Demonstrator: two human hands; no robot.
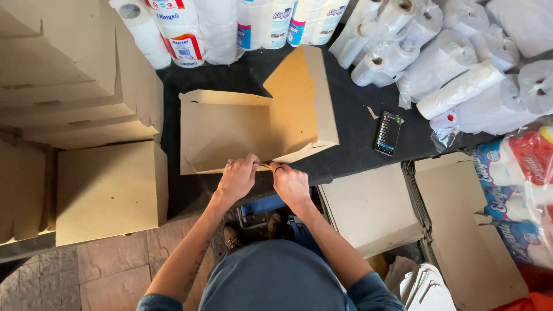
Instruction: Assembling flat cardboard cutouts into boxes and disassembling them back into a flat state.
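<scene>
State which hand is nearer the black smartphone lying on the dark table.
Right. The right hand grips the brown cardboard box edge, nearer the black smartphone; the left hand sits farther away.

Phone (387, 133) right of cardboard box (230, 135)

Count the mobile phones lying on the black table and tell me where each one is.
1. A single phone lies screen-up on the black table, right of the half-folded cardboard box and below the bagged rolls. Others could be hidden under boxes or bags.
</scene>
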